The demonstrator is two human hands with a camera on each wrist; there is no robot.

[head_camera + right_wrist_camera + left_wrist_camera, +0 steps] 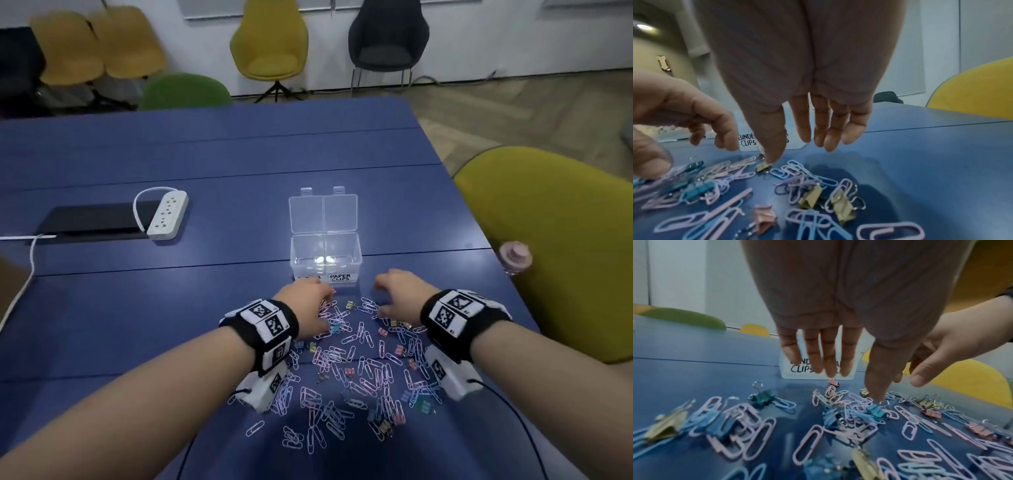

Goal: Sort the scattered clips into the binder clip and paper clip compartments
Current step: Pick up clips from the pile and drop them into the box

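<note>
Head view looks down; wrist views, close, share the clips [840, 415]

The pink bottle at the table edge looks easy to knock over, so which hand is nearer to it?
Right. The right hand hovers over the clips, with bare table between it and the pink bottle further right. The left hand is beyond the right one, further left, in front of the clear box.

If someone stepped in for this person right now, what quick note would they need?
Left hand open, holding nothing, over the far edge of the pile.
Right hand open, holding nothing, beside it.
Paper clips and binder clips lie mixed on the blue table.
The clear box, lid open, stands just beyond the pile; both compartments look empty.
Done: nothing sorted. Left: everything.
</note>
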